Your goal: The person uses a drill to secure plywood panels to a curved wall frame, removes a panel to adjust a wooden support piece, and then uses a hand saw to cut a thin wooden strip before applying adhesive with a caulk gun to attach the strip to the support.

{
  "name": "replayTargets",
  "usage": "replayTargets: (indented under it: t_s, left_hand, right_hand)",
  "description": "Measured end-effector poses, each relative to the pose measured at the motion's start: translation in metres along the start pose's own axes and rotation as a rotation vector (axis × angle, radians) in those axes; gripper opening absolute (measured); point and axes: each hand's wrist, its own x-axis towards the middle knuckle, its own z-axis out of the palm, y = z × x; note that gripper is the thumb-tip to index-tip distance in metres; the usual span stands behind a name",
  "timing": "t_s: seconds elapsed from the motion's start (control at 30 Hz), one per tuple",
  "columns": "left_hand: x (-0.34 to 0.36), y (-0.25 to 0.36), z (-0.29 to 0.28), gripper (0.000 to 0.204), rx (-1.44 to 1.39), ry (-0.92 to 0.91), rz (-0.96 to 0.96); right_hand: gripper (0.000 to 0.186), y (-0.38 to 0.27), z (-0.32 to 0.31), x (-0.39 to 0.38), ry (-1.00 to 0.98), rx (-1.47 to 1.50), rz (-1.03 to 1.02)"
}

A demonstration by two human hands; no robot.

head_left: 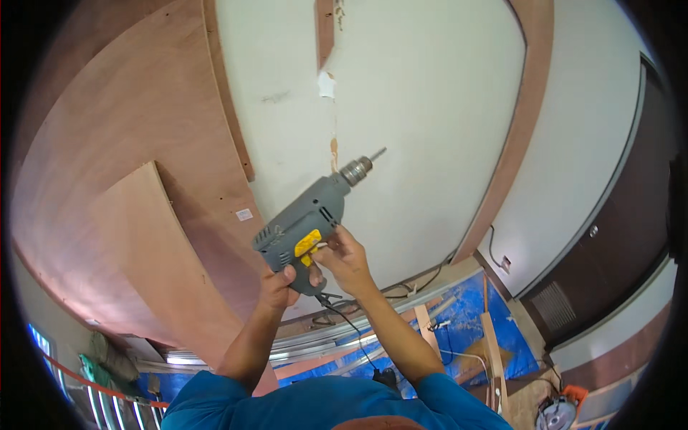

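A grey corded power drill (pixel 297 215) with a yellow trigger is held up in front of the pale wall, its bit pointing up and to the right. My left hand (pixel 278 288) is closed round the drill's handle from the left, thumb against it. On the other side, my right hand (pixel 344 261) has its fingers at the trigger and the lower edge of the body. The metal chuck (pixel 356 170) carries a short bit whose tip touches nothing that I can make out. From the handle's base the black cord (pixel 351 324) hangs down.
Pinkish plywood sheets (pixel 136 115) cover the left, one strip (pixel 154 236) leaning outward. A wooden strip (pixel 527 115) edges the wall beside a dark door (pixel 602 229). Below lie metal channels (pixel 315 346), blue floor sheeting (pixel 466 301), timber pieces (pixel 494 351) and a circular saw (pixel 559 414).
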Motion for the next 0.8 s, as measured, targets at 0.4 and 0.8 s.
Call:
replayTargets:
  t_s: [0.4, 0.8]
  left_hand:
    - [0.052, -0.015, 0.033, 0.079, 0.205, 0.177, 0.302]
    - [0.112, -0.122, 0.065, 0.085, 0.232, 0.371, 0.343]
  right_hand:
    - [0.028, -0.022, -0.028, 0.078, -0.239, 0.138, 0.061]
    - [0.028, -0.050, -0.141, 0.097, -0.312, 0.295, 0.257]
